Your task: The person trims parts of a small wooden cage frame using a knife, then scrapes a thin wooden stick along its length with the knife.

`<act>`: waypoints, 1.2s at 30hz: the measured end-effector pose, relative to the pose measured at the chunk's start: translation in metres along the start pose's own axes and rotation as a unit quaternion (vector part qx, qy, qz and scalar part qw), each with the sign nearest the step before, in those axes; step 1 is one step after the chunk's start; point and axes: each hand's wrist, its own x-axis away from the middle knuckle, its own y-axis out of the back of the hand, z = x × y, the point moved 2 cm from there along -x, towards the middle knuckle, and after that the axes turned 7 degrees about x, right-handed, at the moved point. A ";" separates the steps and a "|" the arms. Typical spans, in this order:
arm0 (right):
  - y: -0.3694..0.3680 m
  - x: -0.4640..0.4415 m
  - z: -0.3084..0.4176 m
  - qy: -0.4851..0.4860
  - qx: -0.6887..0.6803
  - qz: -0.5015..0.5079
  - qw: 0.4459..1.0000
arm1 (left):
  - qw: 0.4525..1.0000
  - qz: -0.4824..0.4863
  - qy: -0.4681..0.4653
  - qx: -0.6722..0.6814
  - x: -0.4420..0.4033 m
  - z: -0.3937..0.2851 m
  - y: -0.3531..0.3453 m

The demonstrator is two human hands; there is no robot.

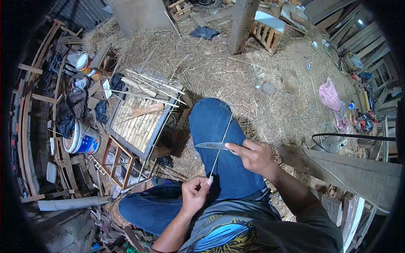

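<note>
My right hand (253, 157) is closed around the handle of a knife (209, 145), its blade pointing left across my thigh. A thin pale strip (216, 161), which looks like split bamboo or cane, runs up over the jeans (211, 118) toward the knee. The blade crosses this strip about midway; whether it cuts into it I cannot tell. Near my lap my left hand (196, 192) pinches the strip's lower end between thumb and fingers. The knife's handle is mostly hidden in my right hand.
A low slatted table (137, 122) with loose strips stands to the left, beside a wooden frame (118, 162) and a white bucket (80, 139). At right, a thick plank (341, 170) lies near my elbow. Straw and shavings (236, 80) cover the floor around a post (243, 25).
</note>
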 end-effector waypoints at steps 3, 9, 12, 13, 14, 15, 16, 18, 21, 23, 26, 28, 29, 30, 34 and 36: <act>0.004 0.000 0.002 0.009 0.008 0.004 1.000 | 1.000 -0.011 0.017 0.014 0.003 -0.001 0.001; -0.004 0.005 -0.003 -0.003 -0.002 -0.009 1.000 | 1.000 -0.010 0.009 -0.006 0.018 0.005 0.009; -0.004 0.006 -0.004 -0.005 0.002 -0.015 1.000 | 0.999 -0.017 0.026 0.018 0.028 0.007 0.015; -0.003 0.006 -0.005 -0.004 0.002 -0.016 1.000 | 0.999 -0.017 0.027 0.009 0.033 0.009 0.018; -0.003 0.006 -0.005 -0.008 0.000 -0.018 1.000 | 0.999 -0.017 0.029 -0.001 0.039 0.011 0.021; -0.002 0.006 -0.006 -0.013 -0.003 -0.020 1.000 | 0.999 -0.017 0.028 -0.002 0.046 0.013 0.026; -0.001 0.006 -0.006 -0.014 -0.003 -0.021 1.000 | 0.999 -0.021 0.031 -0.008 0.054 0.015 0.032; 0.002 0.006 -0.006 -0.023 -0.014 -0.016 0.999 | 0.999 -0.025 0.034 -0.014 0.068 0.019 0.043; 0.000 0.007 -0.009 -0.034 -0.027 -0.031 0.999 | 0.999 -0.013 0.012 -0.043 0.091 0.024 0.061; 0.002 0.009 -0.011 -0.072 -0.062 0.008 0.995 | 0.998 -0.025 0.062 -0.019 0.103 0.030 0.076; -0.020 0.013 -0.033 -0.167 -0.185 -0.028 0.968 | 0.994 -0.038 0.098 0.013 0.096 0.027 0.075; -0.010 0.003 -0.036 -0.297 -0.327 -0.056 0.895 | 0.999 -0.015 0.034 -0.029 0.072 0.009 0.060; -0.009 0.002 -0.034 -0.245 -0.290 -0.080 0.922 | 0.999 -0.010 0.037 -0.010 0.060 0.007 0.052; -0.006 0.002 -0.032 -0.193 -0.251 -0.105 0.943 | 0.999 -0.010 0.036 -0.009 0.047 0.004 0.043; 0.010 0.005 -0.015 -0.108 -0.166 -0.063 0.978 | 0.998 0.022 0.038 0.040 0.005 -0.005 0.011; 0.013 0.004 -0.009 -0.027 -0.081 -0.039 0.996 | 0.996 0.032 0.064 0.058 -0.007 -0.006 0.000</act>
